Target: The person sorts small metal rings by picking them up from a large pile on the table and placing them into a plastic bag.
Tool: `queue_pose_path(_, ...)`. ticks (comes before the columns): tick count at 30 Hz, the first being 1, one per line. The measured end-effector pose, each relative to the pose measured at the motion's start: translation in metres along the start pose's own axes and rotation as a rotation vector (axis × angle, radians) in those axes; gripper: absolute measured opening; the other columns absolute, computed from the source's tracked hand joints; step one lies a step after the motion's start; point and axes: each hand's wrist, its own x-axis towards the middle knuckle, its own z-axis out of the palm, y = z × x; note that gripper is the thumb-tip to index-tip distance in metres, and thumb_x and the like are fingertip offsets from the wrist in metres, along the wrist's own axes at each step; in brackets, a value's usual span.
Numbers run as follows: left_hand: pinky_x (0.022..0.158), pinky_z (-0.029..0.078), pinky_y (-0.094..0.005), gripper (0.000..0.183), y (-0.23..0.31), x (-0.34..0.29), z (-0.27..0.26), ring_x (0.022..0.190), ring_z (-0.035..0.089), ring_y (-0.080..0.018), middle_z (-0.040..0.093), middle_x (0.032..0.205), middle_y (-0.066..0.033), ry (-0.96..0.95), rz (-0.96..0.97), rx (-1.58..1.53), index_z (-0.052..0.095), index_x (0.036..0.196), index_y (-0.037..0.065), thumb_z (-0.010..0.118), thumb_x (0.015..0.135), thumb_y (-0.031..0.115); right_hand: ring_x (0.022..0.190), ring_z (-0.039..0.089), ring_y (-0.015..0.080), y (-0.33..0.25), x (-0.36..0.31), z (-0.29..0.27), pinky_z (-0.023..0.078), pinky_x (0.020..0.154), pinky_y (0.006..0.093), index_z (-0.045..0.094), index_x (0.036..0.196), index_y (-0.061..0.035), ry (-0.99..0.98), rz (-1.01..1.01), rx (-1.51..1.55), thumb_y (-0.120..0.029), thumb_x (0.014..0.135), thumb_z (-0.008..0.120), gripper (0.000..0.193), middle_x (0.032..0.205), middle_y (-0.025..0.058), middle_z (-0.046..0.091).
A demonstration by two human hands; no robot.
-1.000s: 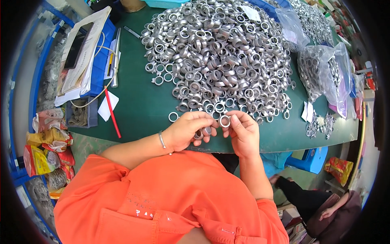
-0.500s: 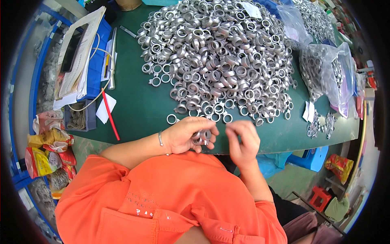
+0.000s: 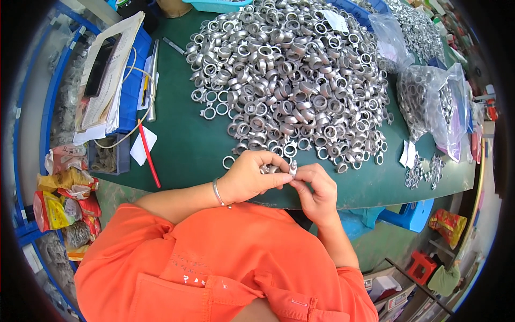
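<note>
My left hand (image 3: 248,176) is closed around several small grey metal rings (image 3: 271,169), partly hidden by its fingers. Between the fingertips of both hands, one metal ring (image 3: 293,167) with a small lug stands nearly edge-on. The right hand (image 3: 316,192) pinches at this ring from the other side, thumb and forefinger together. Both hands are above the near edge of the green table (image 3: 177,134). Just beyond them spreads a large heap of similar metal rings (image 3: 300,91), with a single loose ring (image 3: 228,162) by the left hand.
At the left, a blue tray (image 3: 140,53) carries papers and a dark phone (image 3: 102,64); a red pen (image 3: 149,155) lies close by. Clear plastic bags of rings (image 3: 424,96) stand on the right, near small piles of parts (image 3: 421,174). A blue stool (image 3: 410,214) is below the table.
My hands have come together, the right moving left to meet the left. A ring now shows between their fingertips, and the left hand has turned over the other rings.
</note>
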Motion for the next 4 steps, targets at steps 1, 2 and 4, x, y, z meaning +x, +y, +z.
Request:
queue_pose_path(1,0.055,0.045,-0.0211,0.013,-0.0045,0.002,-0.0005,0.07,0.059,-0.0119,0.061,0.082,-0.0066,0.035,0.25,0.171,0.062,0.088,0.0,0.066,0.079,0.008,0.073,0.058,0.0218,0.0013,-0.0003,0.0007,0.046,0.063,0.0295,0.058,0.082,-0.0016,0.029,0.038,0.069,0.005,0.072,0.063,0.013,0.079,0.0088,0.06)
queue_pose_path(2,0.061,0.046,-0.022,0.011,-0.0062,0.0031,-0.0007,0.072,0.059,-0.0121,0.061,0.083,-0.0062,0.07,0.5,0.342,0.063,0.085,0.0,0.067,0.077,0.006,0.074,0.058,0.0219,0.0039,-0.0018,0.0016,0.047,0.064,0.0299,0.058,0.084,-0.0019,0.058,0.075,0.137,0.006,0.074,0.062,0.013,0.081,0.0091,0.061)
queue_pose_path(4,0.073,0.046,-0.0239,0.01,-0.0038,0.0022,-0.0035,0.078,0.059,-0.0154,0.062,0.088,-0.0059,0.049,0.61,0.455,0.064,0.084,0.0,0.067,0.076,0.005,0.079,0.06,0.026,0.0075,-0.0101,0.0007,0.05,0.072,0.0317,0.052,0.105,-0.0048,0.053,0.41,0.544,-0.004,0.089,0.052,0.016,0.09,0.0049,0.062)
